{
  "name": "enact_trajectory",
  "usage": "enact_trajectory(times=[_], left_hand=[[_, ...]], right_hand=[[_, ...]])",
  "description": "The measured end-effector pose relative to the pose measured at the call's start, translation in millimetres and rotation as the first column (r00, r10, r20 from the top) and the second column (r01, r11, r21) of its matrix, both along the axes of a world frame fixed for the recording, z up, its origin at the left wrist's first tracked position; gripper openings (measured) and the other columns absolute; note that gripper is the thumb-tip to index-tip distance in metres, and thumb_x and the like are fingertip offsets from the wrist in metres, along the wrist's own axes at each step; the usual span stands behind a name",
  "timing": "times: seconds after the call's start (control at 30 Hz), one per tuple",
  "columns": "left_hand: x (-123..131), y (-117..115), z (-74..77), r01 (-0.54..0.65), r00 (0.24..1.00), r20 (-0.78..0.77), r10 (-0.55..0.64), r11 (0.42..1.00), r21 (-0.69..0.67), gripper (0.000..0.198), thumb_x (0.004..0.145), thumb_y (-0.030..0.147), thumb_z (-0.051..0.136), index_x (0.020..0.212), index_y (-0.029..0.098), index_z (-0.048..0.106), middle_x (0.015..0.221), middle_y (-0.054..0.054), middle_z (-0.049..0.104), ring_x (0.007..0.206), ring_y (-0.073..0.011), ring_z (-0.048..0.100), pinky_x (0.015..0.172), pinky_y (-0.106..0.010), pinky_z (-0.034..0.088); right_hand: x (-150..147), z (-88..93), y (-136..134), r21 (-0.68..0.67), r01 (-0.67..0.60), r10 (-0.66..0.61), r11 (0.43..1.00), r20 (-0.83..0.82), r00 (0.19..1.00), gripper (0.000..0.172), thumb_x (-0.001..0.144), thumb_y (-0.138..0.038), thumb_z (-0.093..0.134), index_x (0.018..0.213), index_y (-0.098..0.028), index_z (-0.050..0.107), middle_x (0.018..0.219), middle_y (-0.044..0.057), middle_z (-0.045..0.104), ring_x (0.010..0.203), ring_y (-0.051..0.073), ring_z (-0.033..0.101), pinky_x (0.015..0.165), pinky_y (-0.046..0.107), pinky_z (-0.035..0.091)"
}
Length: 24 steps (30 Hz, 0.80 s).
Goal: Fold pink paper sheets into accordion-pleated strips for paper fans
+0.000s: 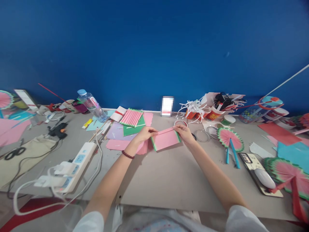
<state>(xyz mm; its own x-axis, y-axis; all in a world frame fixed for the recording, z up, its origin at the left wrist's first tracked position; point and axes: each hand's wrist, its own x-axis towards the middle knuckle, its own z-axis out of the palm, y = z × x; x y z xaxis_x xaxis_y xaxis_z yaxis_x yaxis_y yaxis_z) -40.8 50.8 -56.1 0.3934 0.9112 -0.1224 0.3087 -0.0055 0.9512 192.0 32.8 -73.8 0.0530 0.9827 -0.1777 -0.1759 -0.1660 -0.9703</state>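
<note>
Wall [154, 48]: blue, rising at 12 o'clock.
Table [156, 183]: grey, running across below it.
Power strip [83, 158]: lying at 8 o'clock from the held sheet [166, 140], carrying white plugs [64, 168].
Held sheet: being held over mid-table, pink, showing green side edges.
Left hand [145, 133]: pinching its far edge at 10 o'clock.
Right hand [185, 133]: pinching that edge at 1 o'clock.
Fan [227, 137]: pink-green, lying at 3 o'clock.
Phone [248, 160]: lying at 4 o'clock, carrying a white mouse [265, 178].
</note>
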Motion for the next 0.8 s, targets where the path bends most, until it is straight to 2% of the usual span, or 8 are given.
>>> enact_trajectory(times=[0.17, 0.33, 0.5, 0.67, 0.8], left_hand=[[3, -2, 2.7, -0.022, 0.999, -0.040, 0.024, 0.999, 0.047, 0.025, 0.066, 0.036, 0.074, 0.078, 0.014, 0.071, 0.086, -0.010, 0.072, 0.079, -0.0198, 0.063, 0.075, -0.030, 0.048], [6, -4, 1.2, -0.014, 0.995, -0.098, 0.030, 0.988, 0.156, 0.023, 0.071, 0.037, 0.069, 0.074, 0.014, 0.071, 0.081, -0.008, 0.072, 0.075, -0.0191, 0.063, 0.073, -0.029, 0.047], [6, 0, -12.5, -0.030, 0.981, -0.178, 0.076, 0.969, 0.247, 0.023, 0.071, 0.037, 0.070, 0.073, 0.015, 0.071, 0.076, -0.007, 0.072, 0.069, -0.0180, 0.063, 0.067, -0.028, 0.047], [5, 5, -27.7, -0.016, 0.971, -0.226, 0.082, 0.960, 0.279, 0.015, 0.071, 0.029, 0.071, 0.074, 0.015, 0.071, 0.076, -0.007, 0.072, 0.068, -0.0174, 0.064, 0.065, -0.027, 0.047], [5, 5, -34.8, -0.004, 0.962, -0.259, 0.086, 0.953, 0.302, 0.006, 0.072, 0.021, 0.069, 0.073, 0.016, 0.070, 0.076, -0.006, 0.071, 0.068, -0.0171, 0.063, 0.064, -0.027, 0.046]], right_hand=[[-2, -5.7, 1, 0.021, 0.035, -0.034, 0.999, -0.027, 0.999, 0.035, 0.052, -0.045, 0.081, 0.068, -0.020, 0.062, 0.059, -0.003, 0.061, 0.052, 0.011, 0.052, 0.051, 0.025, 0.037], [-3, -16.5, 4, 0.070, 0.043, -0.040, 0.997, -0.047, 0.998, 0.031, 0.056, -0.043, 0.079, 0.070, -0.021, 0.062, 0.061, -0.003, 0.061, 0.053, 0.011, 0.052, 0.051, 0.024, 0.038], [-2, -21.5, 5, 0.053, -0.002, 0.000, 0.999, 0.023, 1.000, 0.034, 0.055, -0.045, 0.078, 0.072, -0.020, 0.063, 0.063, -0.001, 0.064, 0.056, 0.013, 0.056, 0.054, 0.025, 0.041], [5, -25.6, 6, -0.008, -0.063, 0.063, 0.998, 0.109, 0.992, 0.039, 0.053, -0.043, 0.078, 0.080, -0.017, 0.067, 0.069, 0.001, 0.069, 0.061, 0.014, 0.060, 0.057, 0.025, 0.044], [8, -29.6, 5, 0.015, -0.113, 0.107, 0.993, 0.213, 0.971, 0.034, 0.058, -0.044, 0.075, 0.076, -0.017, 0.067, 0.069, 0.002, 0.068, 0.060, 0.014, 0.059, 0.052, 0.024, 0.041]])
